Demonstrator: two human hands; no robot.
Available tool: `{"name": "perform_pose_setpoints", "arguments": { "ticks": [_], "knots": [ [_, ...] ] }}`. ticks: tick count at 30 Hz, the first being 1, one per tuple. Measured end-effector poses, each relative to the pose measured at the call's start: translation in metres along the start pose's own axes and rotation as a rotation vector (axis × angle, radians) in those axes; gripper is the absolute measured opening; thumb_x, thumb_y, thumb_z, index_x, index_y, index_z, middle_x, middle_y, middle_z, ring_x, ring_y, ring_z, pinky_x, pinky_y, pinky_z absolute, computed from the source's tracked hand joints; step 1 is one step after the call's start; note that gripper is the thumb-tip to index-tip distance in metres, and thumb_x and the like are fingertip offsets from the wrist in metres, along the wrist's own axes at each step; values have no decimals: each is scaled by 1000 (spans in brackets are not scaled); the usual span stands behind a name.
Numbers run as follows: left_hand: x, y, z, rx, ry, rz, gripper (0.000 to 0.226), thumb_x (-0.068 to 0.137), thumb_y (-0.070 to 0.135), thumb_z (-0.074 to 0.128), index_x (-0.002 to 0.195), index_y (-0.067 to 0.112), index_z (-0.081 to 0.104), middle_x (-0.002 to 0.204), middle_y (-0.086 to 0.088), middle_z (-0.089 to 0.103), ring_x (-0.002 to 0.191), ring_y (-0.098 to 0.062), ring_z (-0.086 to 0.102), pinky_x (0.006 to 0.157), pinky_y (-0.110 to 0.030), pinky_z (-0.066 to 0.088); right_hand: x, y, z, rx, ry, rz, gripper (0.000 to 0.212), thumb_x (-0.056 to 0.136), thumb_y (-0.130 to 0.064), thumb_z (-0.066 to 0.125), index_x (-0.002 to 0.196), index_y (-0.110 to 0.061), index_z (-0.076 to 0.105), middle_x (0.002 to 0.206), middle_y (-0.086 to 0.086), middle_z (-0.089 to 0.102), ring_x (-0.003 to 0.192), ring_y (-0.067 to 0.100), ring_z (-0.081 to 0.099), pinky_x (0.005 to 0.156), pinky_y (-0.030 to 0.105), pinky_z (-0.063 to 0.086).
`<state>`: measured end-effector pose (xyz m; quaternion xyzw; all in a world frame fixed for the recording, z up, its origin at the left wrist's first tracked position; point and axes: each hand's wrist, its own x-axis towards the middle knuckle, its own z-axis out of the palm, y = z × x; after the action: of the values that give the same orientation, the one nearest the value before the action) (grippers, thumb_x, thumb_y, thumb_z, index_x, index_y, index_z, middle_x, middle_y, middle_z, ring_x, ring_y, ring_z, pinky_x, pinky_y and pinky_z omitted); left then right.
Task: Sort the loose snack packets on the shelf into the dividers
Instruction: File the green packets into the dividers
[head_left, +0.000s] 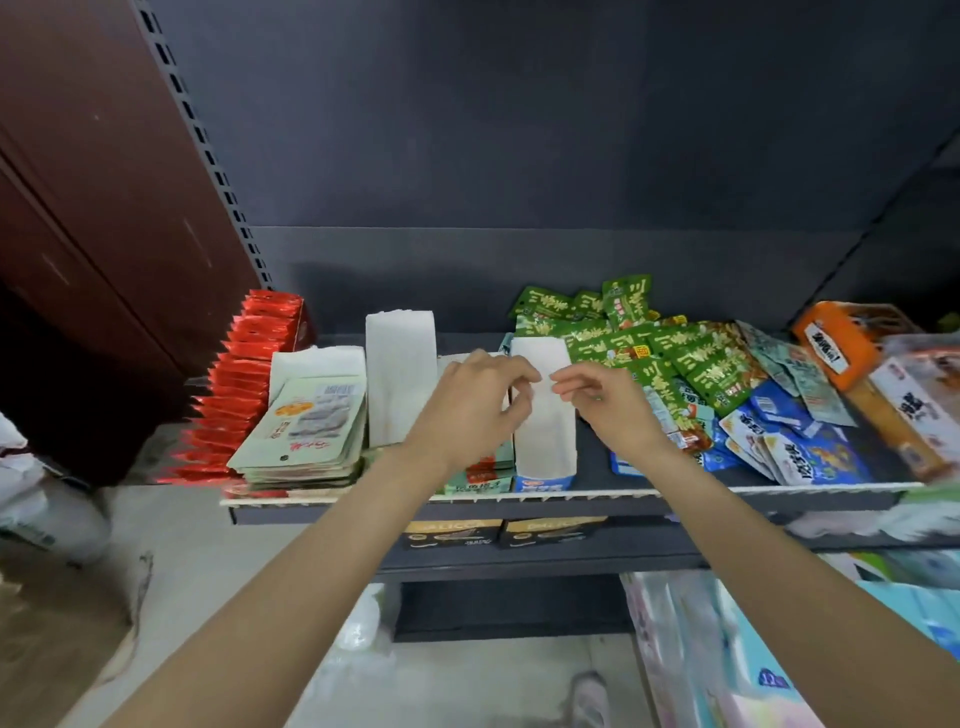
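My left hand (475, 402) and my right hand (605, 402) meet over the middle of the shelf (597, 499). Both pinch the upper part of a white divider (545, 431) that stands upright, the left hand at its left edge and the right hand at its right edge. A taller white divider (400, 374) stands to the left, and a third (317, 358) sits behind a stack of pale flat packs (306, 431). Loose green snack packets (675, 353) lie heaped to the right, with blue packets (795, 447) in front of them. A small packet (480, 475) lies under my left wrist.
A row of red packets (239, 395) fills the shelf's left end. An orange box (841, 343) and a long carton (904, 415) lie at the far right. Dark boxes (498, 532) sit on the shelf below. A brown cabinet (78, 208) stands to the left.
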<state>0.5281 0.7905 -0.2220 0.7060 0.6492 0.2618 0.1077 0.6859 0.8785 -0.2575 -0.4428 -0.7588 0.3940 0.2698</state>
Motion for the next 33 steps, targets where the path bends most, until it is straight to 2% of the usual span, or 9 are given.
{"name": "perform_pose_setpoints", "arguments": {
  "ticks": [6,12,15,18,21,24,28,30,33],
  "knots": [
    [74,49,89,-179,-167,-48,39,94,15,51,133,12,47,133,-7,50,124,-21,42,96,-17,27,25,82,-63,-236,123,155,36,88,2,53,122,-9,58,115,9,64,104,20,60,92,28,45],
    [127,51,174,-199,-361,-398,64,94,7,47,149,9,16,155,-11,17,143,-24,16,112,-25,16,49,148,-77,-528,-127,266,77,87,-29,63,147,-14,16,145,14,31,135,31,28,103,41,36],
    [133,40,198,-98,-500,-497,62,95,7,43,149,4,12,157,-13,7,145,-24,8,115,-29,14,53,160,-71,-741,-269,185,70,86,-41,61,140,-8,31,145,16,28,135,31,28,103,42,38],
    [133,35,205,-83,-535,-523,52,97,6,39,147,4,25,157,-12,13,144,-22,16,112,-27,18,56,155,-75,-770,-313,102,43,90,-26,59,125,-3,47,129,21,45,122,33,45,92,38,46],
    [136,32,204,-209,-414,-587,45,96,8,43,140,10,41,145,-11,40,130,-23,41,101,-24,34,60,143,-95,-574,-243,132,23,94,-13,49,113,0,56,95,16,63,81,29,64,66,34,53],
    [139,40,193,-541,-253,-656,40,95,14,51,135,14,46,132,-4,53,112,-16,55,91,-21,44,64,130,-119,-99,-130,278,34,93,-9,51,125,3,50,80,11,59,53,20,55,49,27,49],
    [140,48,163,-747,17,-612,41,89,30,62,122,9,51,114,-4,63,102,-16,61,92,-28,50,60,101,-134,280,-138,312,29,89,-15,59,117,-8,58,109,13,64,102,25,61,98,45,45],
    [136,49,139,-751,153,-553,30,86,29,67,108,10,57,96,-1,67,92,-22,64,90,-44,51,56,86,-131,360,-169,249,17,86,-17,64,103,-14,62,103,3,67,102,17,61,100,36,43],
    [120,47,100,-670,281,-455,14,87,15,66,82,9,54,72,-6,62,78,-22,61,78,-40,56,51,62,-116,371,-140,140,11,84,-14,68,86,-4,62,88,8,67,87,21,62,85,31,48]
  ]
}}
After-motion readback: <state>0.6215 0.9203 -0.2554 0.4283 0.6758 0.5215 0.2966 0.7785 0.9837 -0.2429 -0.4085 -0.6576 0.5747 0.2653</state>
